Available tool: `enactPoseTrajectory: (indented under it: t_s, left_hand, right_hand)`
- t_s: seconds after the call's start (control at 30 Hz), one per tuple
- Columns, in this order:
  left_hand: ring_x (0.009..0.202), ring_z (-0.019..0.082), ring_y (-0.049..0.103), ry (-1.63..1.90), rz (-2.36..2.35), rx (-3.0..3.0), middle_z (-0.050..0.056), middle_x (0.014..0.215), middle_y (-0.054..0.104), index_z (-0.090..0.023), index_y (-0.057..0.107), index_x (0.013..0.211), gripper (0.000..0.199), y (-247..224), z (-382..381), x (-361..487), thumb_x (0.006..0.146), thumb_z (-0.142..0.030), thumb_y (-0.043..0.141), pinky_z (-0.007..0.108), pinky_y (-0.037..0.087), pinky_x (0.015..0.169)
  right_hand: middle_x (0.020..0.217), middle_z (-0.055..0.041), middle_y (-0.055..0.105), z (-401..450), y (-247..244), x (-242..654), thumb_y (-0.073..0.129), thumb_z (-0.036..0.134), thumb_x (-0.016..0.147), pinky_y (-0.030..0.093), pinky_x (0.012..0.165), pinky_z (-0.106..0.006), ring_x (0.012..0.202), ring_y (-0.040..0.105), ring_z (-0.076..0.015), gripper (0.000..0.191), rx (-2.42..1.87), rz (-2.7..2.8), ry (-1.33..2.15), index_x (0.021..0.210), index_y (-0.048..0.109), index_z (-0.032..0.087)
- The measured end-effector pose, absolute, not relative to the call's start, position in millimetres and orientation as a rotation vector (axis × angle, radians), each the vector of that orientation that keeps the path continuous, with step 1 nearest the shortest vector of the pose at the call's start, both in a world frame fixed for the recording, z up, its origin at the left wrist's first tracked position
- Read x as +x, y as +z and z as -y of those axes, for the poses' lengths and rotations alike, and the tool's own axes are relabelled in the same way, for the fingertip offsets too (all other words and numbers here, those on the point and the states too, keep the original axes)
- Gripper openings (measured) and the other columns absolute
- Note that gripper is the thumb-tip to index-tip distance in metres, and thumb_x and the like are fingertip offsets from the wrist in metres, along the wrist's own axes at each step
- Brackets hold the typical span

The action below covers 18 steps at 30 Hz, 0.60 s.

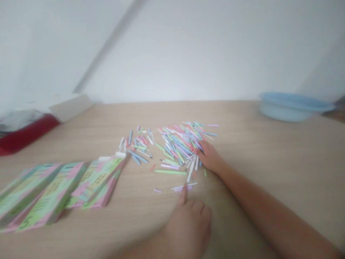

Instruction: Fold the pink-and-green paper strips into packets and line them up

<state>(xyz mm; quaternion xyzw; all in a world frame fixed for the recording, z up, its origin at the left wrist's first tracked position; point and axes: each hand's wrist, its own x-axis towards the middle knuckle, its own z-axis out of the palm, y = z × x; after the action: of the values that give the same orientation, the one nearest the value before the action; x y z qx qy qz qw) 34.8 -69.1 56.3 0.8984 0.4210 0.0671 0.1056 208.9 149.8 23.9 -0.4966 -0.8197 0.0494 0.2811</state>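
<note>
On the wooden tabletop (269,162), our right hand (211,157) touches the pastel pen heap's (178,142) near edge and our left hand (192,217) extends one finger to a white stick (176,187), whether either grips we cannot tell; a hasty sweep could roll pieces astray.

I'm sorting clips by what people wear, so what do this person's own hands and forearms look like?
Both the left hand and right hand are ungloved. The left forearm and right forearm are bare where they show, with no sleeves in sight. No jewellery or markings can be made out, though blur may hide small details.
</note>
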Motion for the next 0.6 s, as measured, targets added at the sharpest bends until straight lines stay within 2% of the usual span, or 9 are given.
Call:
enactPoseTrajectory:
  t_s: [0.27, 0.37, 0.47, 0.6]
  left_hand:
    - [0.087, 0.021, 0.065, 0.262, -1.068, 2.826, 0.002, 0.087, 0.068, -0.021, 0.064, 0.097, 0.012, 45, 76, 34, 0.096, -0.031, 0.058, 0.061, 0.016, 0.124]
    - [0.085, 0.019, 0.065, 0.298, -0.971, 2.862, 0.001, 0.086, 0.068, -0.021, 0.064, 0.096, 0.011, 40, 77, 34, 0.095, -0.032, 0.060, 0.058, 0.016, 0.125]
    - [0.086, 0.018, 0.065, 0.289, -0.960, 2.822, 0.001, 0.088, 0.069, -0.020, 0.063, 0.094, 0.011, 42, 77, 34, 0.095, -0.031, 0.060, 0.052, 0.023, 0.124]
    - [0.090, 0.018, 0.066, 0.272, -0.964, 2.778, 0.002, 0.091, 0.069, -0.020, 0.062, 0.094, 0.009, 47, 75, 33, 0.095, -0.028, 0.058, 0.045, 0.030, 0.122]
  right_hand:
    - [0.133, -0.0163, 0.063, -148, 25, 208, 0.042, 0.037, 0.104, 0.043, 0.109, -0.044, 0.126, 0.056, -0.0296, 0.039, -1.322, 2.192, 0.111, 0.132, 0.057, 0.015]
    - [0.142, -0.0187, 0.058, -149, 23, 209, 0.043, 0.039, 0.103, 0.040, 0.114, -0.047, 0.133, 0.052, -0.0313, 0.046, -1.329, 2.177, 0.105, 0.140, 0.052, 0.013]
    - [0.150, -0.0205, 0.052, -150, 20, 209, 0.043, 0.041, 0.103, 0.037, 0.116, -0.050, 0.138, 0.049, -0.0325, 0.053, -1.354, 2.156, 0.109, 0.148, 0.044, 0.013]
    - [0.145, -0.0209, 0.057, -150, 18, 208, 0.041, 0.041, 0.103, 0.039, 0.114, -0.055, 0.134, 0.053, -0.0345, 0.052, -1.394, 2.140, 0.119, 0.146, 0.047, 0.013]
